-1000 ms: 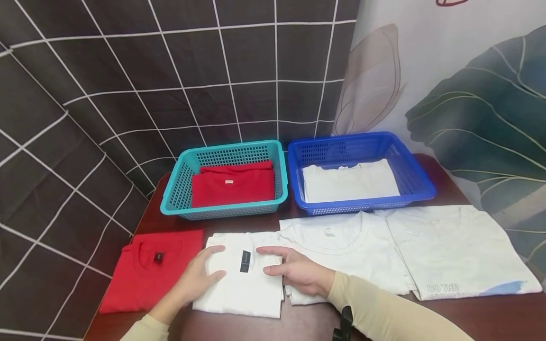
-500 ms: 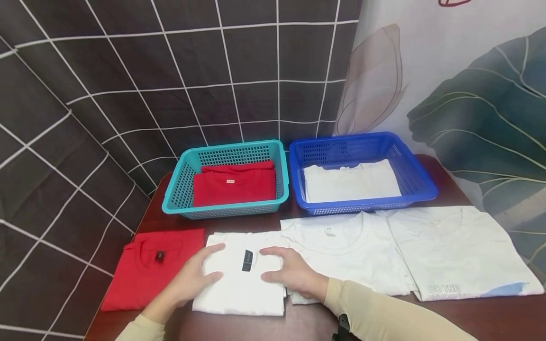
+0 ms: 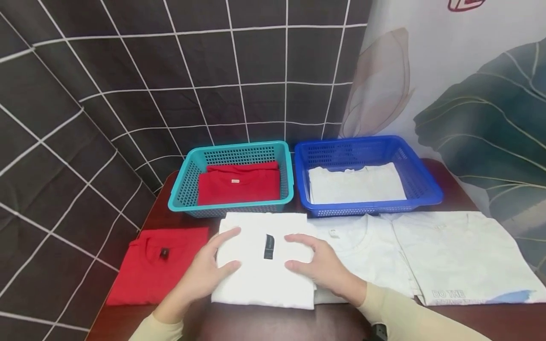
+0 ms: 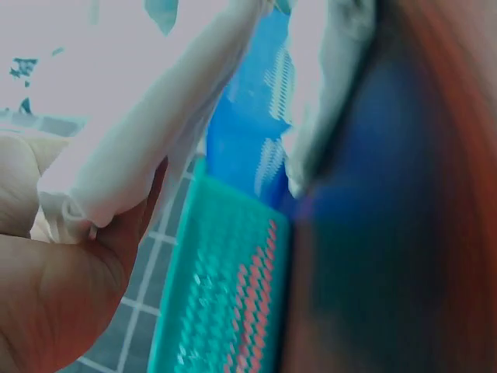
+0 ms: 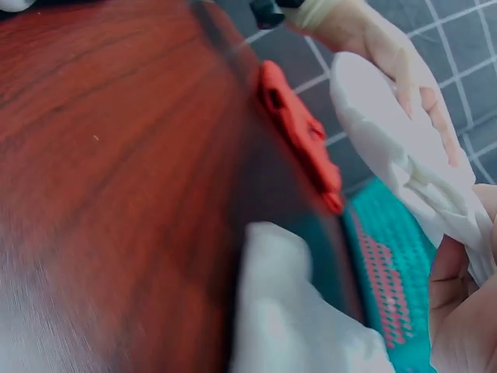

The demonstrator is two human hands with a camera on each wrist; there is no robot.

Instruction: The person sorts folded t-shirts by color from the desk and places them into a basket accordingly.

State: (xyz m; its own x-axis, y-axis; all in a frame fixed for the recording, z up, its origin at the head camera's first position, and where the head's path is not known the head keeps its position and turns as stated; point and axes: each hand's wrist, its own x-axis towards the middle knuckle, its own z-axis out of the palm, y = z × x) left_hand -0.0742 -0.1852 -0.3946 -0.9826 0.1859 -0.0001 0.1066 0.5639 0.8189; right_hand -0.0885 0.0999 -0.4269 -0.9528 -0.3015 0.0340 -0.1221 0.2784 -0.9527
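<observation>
A folded white shirt (image 3: 262, 277) with a black neck label is held between both hands, raised off the table with its far edge close to the teal basket (image 3: 183, 189). My left hand (image 3: 211, 267) grips its left side, thumb on top and fingers beneath, as the left wrist view confirms on the shirt's edge (image 4: 147, 148). My right hand (image 3: 322, 265) grips its right side in the same way. The teal basket holds folded red shirts (image 3: 239, 185). The blue basket (image 3: 422, 182) beside it holds a folded white shirt (image 3: 356, 183).
A folded red shirt (image 3: 155, 270) lies on the dark wooden table (image 3: 264, 327) at the left. Two white shirts (image 3: 460, 253) lie flat to the right, in front of the blue basket. Patterned cloth hangs behind the baskets.
The white shirt has been taken up off the table and carried forward and a little right, towards the baskets. Both hands moved with it. The head view shifted slightly.
</observation>
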